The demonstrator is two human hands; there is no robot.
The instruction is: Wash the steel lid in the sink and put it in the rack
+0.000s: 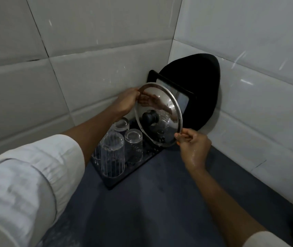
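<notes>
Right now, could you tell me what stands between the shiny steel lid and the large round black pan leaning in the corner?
In the head view, a black square tray stands between the steel lid and the black pan.

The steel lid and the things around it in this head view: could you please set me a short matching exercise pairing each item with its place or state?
Items:
1. steel lid
2. drinking glasses
3. round black pan
4. left hand

Places or states:
A. leaning against the tiled wall in the corner
B. upside down on the black rack
C. gripping the lid's upper rim
D. held on edge over the rack by both hands, knob facing the camera

Pairs: 1-D, 2-B, 3-A, 4-C
</notes>
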